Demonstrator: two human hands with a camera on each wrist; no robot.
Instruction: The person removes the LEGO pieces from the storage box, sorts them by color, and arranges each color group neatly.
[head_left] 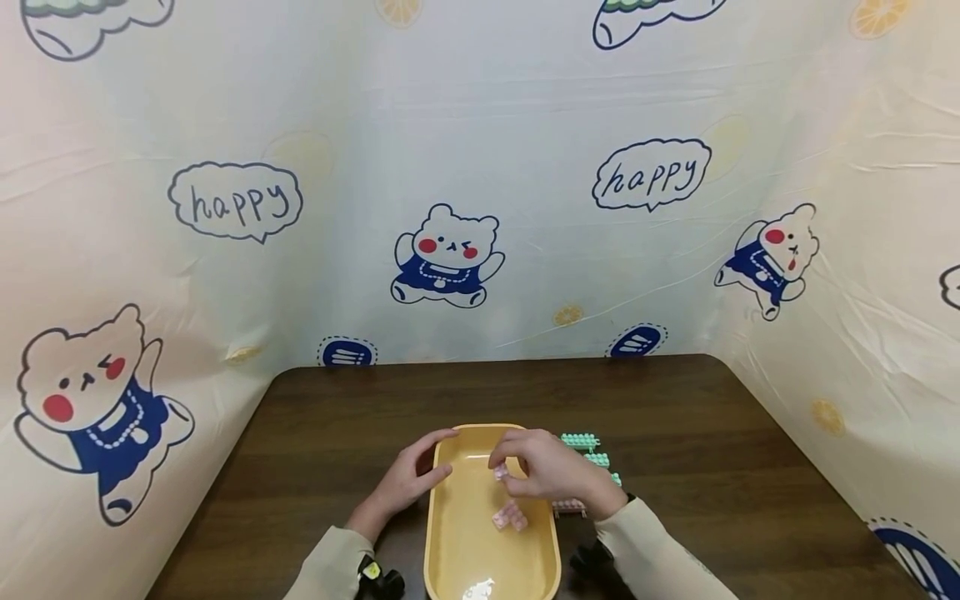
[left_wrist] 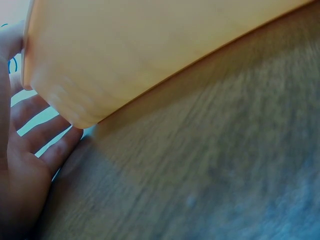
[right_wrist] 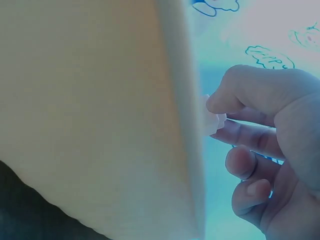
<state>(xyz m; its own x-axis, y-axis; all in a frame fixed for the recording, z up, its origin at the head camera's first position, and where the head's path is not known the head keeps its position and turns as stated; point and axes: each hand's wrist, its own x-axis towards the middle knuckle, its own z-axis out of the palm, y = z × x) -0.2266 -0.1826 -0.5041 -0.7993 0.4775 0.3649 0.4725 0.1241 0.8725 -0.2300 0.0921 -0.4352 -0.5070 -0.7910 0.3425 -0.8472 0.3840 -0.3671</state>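
Note:
My left hand (head_left: 408, 475) holds the far left corner of the yellow tray (head_left: 442, 533), the thumb over the rim and the fingers against the outside wall. In the left wrist view, its spread fingers (left_wrist: 62, 150) reach around the tray's end. My right hand (head_left: 551, 467) is over the tray's right side, pinching a small pale pink toy brick (head_left: 500, 472) between thumb and fingertips. In the right wrist view, that brick (right_wrist: 215, 122) is partly hidden by the tray wall. Below the right hand, pink studded bricks (head_left: 510, 517) lie on the tray floor.
Several green studded strips (head_left: 581, 441) lie on the dark wooden table (head_left: 337, 417), right of the tray and partly behind the right hand. A pink studded strip (head_left: 568, 506) lies near the right wrist. A printed cloth (head_left: 525, 125) hangs around the table's back and sides.

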